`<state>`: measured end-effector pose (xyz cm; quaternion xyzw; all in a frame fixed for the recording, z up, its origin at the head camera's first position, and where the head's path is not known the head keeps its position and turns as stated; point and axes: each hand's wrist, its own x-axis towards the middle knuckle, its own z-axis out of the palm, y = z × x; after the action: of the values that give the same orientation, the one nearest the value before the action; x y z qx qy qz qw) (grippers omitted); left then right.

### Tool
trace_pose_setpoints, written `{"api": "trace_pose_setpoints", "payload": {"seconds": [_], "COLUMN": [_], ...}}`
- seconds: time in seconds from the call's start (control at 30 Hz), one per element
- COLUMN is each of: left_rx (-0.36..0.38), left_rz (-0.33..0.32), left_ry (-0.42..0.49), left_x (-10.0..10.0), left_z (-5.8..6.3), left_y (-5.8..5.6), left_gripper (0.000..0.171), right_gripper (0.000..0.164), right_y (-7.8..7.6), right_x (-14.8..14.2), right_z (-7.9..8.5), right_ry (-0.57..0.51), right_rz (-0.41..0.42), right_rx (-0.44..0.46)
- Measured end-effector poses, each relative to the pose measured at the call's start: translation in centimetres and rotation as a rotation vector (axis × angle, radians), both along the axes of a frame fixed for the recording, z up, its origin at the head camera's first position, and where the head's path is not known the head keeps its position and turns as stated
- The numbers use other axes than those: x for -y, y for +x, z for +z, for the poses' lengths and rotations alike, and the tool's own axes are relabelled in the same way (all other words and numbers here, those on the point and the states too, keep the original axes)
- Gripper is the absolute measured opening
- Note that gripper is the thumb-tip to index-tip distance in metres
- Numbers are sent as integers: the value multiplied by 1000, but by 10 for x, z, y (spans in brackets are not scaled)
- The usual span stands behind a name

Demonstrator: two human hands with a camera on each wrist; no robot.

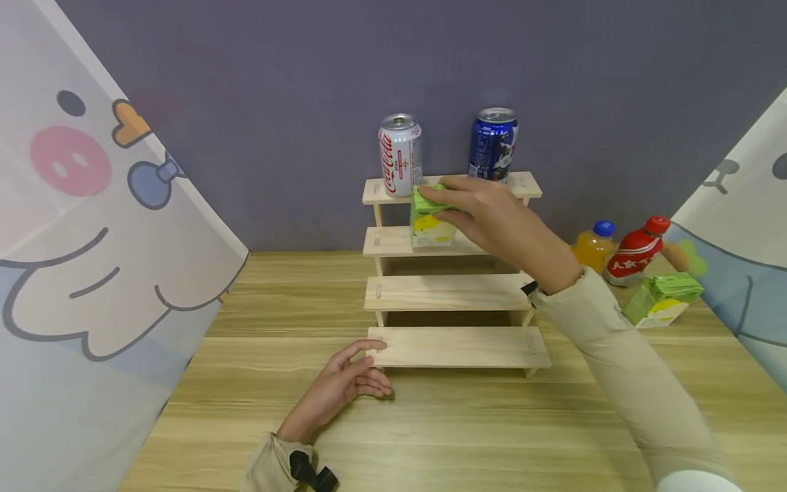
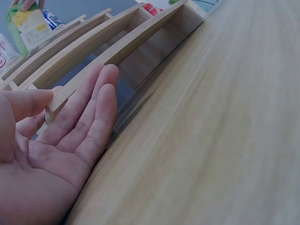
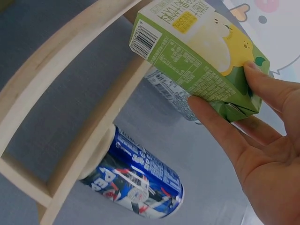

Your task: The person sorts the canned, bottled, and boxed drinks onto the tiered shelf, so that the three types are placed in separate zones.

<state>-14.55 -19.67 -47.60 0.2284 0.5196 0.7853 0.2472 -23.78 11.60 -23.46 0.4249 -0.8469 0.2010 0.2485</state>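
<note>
My right hand (image 1: 501, 215) pinches the top of a green juice carton (image 1: 432, 229) from above, fingers on opposite sides. The carton stands upright at the second-highest step of a wooden stepped shelf (image 1: 445, 294), left of its middle; in the right wrist view its barcode end (image 3: 144, 41) is right at the wood. My left hand (image 1: 347, 383) holds the left end of the lowest step, thumb at the front edge and index finger over the top; its other fingers extend below the board (image 2: 101, 61). On the top step are a white Coca-Cola can (image 1: 401, 157) and a blue Pepsi can (image 1: 493, 145).
Right of the shelf, on the wooden table (image 1: 277, 294), an orange drink bottle (image 1: 593, 247), a red-labelled bottle (image 1: 637, 251) and a second green juice carton (image 1: 664, 301) stand close together. A grey wall (image 1: 307, 123) rises behind the shelf, with cartoon-printed cloths at both sides.
</note>
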Motion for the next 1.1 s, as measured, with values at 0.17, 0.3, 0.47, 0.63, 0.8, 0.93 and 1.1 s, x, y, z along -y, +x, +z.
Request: {"api": "trace_pose_setpoints", "payload": {"seconds": [0.17,0.3,0.47,0.63,0.8,0.93,1.1], "left_rx": [1,2,-5,-11,-17,-16,-6], "left_rz": [4,0,-6,-4,3,9,10], "left_ry": [1,1,1,-6,-14,-13,-12], "left_x": [0,0,1,1,2,1,0], "left_z": [0,0,1,1,0,0,0], "left_y": [0,0,-1,-1,-1,-1,1], "left_gripper": [39,39,39,39,39,39,38], "right_gripper": [42,41,41,40,40,39,42], "right_y": [-10,-16,-21,-25,-29,-33,-37], "right_x": [9,16,23,28,30,32,31], "right_z": [-2,-3,-4,-4,-6,-8,-14], "right_ry": [1,-2,-4,-8,-23,-40,-49], "right_rz": [12,11,13,11,15,-7,-63], "right_rx": [33,63,77,71,71,79,94]}}
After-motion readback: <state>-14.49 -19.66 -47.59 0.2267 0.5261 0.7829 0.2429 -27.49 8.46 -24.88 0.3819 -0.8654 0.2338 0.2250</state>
